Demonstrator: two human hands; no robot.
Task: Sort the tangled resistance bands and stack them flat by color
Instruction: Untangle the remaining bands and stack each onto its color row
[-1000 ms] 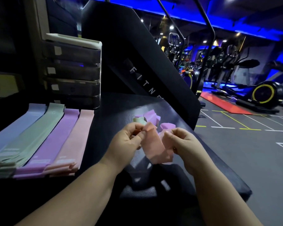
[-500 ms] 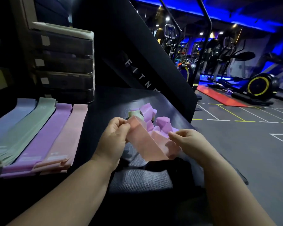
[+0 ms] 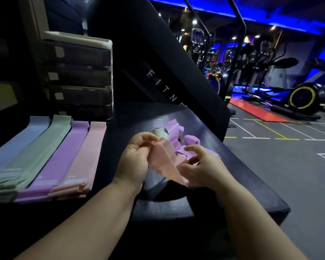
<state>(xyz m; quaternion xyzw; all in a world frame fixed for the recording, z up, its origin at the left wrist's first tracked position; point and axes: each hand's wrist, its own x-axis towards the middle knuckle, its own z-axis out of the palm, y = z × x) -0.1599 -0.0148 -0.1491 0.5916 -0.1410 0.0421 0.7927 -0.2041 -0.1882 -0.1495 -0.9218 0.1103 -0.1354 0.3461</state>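
Though creased, pale pink band (image 3: 164,163)

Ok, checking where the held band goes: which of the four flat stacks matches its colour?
The pink stack, rightmost of the four, matches the pink band; the blue stack, green stack and purple stack do not.

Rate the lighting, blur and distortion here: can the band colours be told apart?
Head view: dim, blue-tinted light leaves the bench near black; its edges bow, bending the floor lines; left hand, right hand and the pink band they hold look slightly soft; the blue stack, green stack, purple stack and pink stack read apart clearly.
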